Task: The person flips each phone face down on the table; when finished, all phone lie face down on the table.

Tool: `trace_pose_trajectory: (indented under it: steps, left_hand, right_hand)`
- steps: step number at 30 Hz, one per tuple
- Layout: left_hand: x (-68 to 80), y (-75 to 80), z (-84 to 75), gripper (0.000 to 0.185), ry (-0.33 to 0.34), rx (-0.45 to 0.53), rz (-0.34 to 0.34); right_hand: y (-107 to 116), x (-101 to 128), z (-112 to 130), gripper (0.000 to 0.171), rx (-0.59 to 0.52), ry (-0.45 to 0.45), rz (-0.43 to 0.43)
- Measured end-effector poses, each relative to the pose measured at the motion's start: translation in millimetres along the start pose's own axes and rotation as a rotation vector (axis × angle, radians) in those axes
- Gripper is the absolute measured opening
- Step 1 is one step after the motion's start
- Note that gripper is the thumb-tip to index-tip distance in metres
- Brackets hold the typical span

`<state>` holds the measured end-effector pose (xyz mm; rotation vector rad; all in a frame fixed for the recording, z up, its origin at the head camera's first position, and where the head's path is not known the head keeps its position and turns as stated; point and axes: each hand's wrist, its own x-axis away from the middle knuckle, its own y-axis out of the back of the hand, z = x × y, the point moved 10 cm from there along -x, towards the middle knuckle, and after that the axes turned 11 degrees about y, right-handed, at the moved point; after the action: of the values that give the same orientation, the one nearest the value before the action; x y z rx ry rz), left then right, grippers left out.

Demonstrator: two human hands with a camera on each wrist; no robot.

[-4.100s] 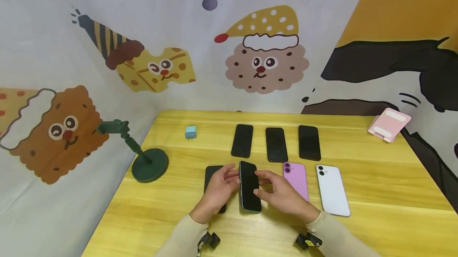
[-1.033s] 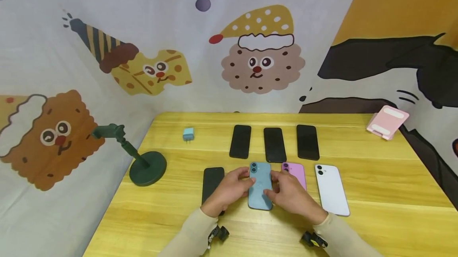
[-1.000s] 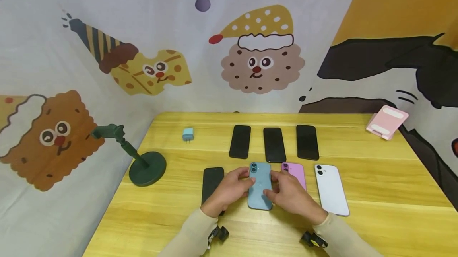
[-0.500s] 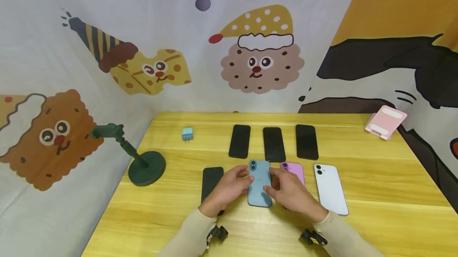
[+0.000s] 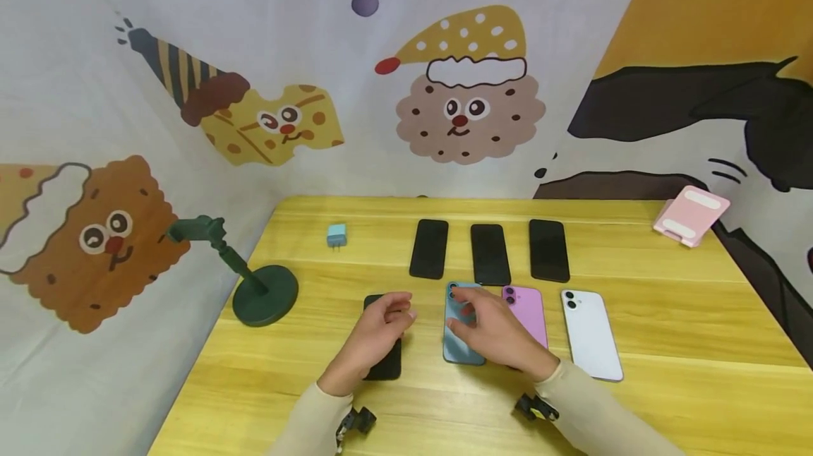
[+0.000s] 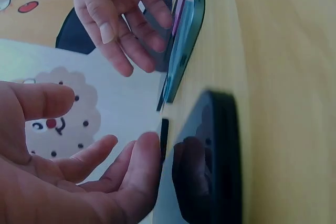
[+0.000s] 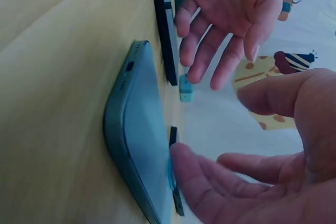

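A blue phone (image 5: 459,346) lies back up on the yellow table (image 5: 667,315), in the front row. My right hand (image 5: 460,311) is open above it, one fingertip touching the phone's back (image 7: 136,140) near its camera end. My left hand (image 5: 400,311) hovers open over a black phone (image 5: 384,366) lying screen up to the left, fingers relaxed and holding nothing. In the left wrist view my fingers (image 6: 142,156) are close to that black phone (image 6: 210,161) without gripping it.
A pink phone (image 5: 532,315) and a white phone (image 5: 591,332) lie right of the blue one. Three black phones (image 5: 490,253) form the back row. A small blue charger (image 5: 336,235), a green stand (image 5: 263,290) and a pink stand (image 5: 691,216) are at the table's edges.
Both hands have let go of the blue phone, turned back up since the oldest frame. My left hand has moved left over the black phone; my right hand stays above the blue one.
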<state>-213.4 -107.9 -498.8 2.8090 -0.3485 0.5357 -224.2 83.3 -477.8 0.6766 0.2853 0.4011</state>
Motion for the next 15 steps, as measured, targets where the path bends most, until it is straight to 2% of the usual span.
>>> trace_pose_trajectory:
  steps: [4, 10, 15]
  left_hand:
    - [6.0, 19.2, 9.0, 0.049, 0.021, -0.031, -0.068]
    - [12.2, 47.2, 28.1, 0.049, 0.092, -0.011, -0.194]
    - [16.9, 62.4, 35.0, 0.049, 0.103, 0.003, -0.25]
  right_hand:
    - [-12.9, -10.0, 5.7, 0.057, -0.051, 0.047, 0.01]
    - [-33.8, -26.2, 21.9, 0.054, -0.097, 0.113, 0.041]
    - [-53.8, -34.6, 31.9, 0.054, -0.132, 0.11, 0.112]
